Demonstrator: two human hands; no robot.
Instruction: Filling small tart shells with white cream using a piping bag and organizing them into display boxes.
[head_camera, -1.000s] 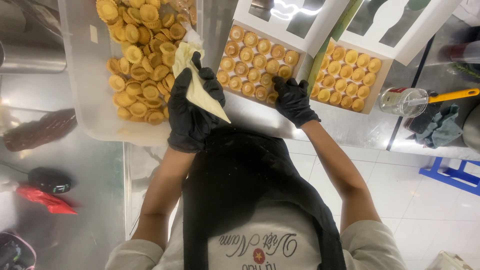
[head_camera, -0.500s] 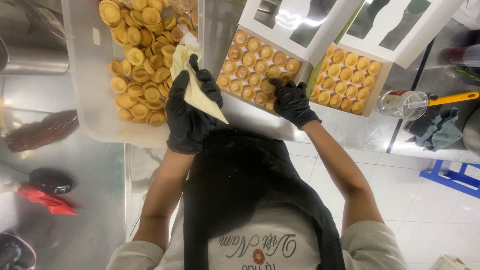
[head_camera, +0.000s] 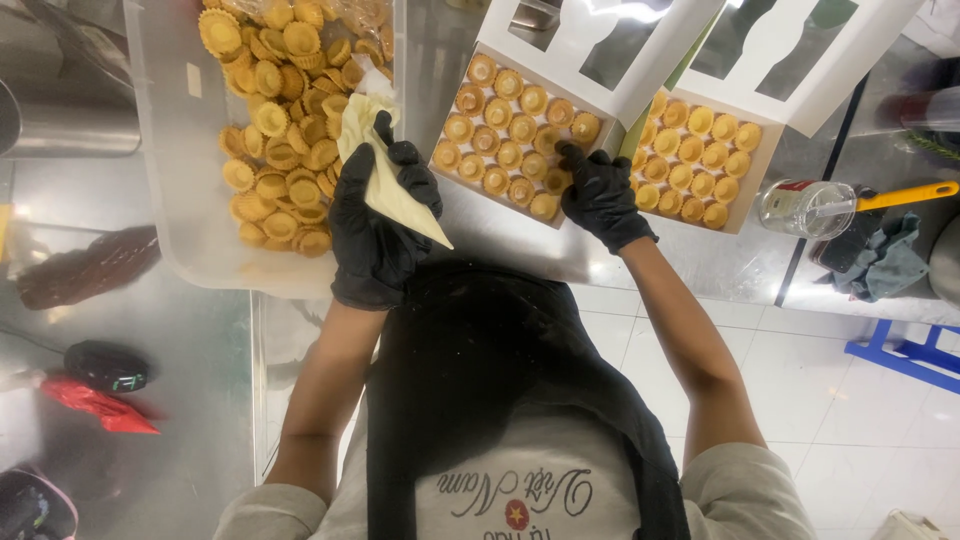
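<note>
My left hand, in a black glove, is shut on a cream-filled piping bag whose tip points toward my body. It hovers at the near right edge of a clear plastic tub heaped with empty tart shells. My right hand, also in a black glove, rests its fingers on the near corner of an open white box of filled tarts. A second open box of tarts lies just to its right.
On the steel counter to the right are a clear cup with a yellow-handled tool and a grey cloth. On the left are a dark bag, a black rounded object and a red wrapper. A blue stool stands on the tiled floor.
Both hands stay almost where they were; the left hand still grips the piping bag and the right hand remains at the box corner. Only the view shifts slightly.
</note>
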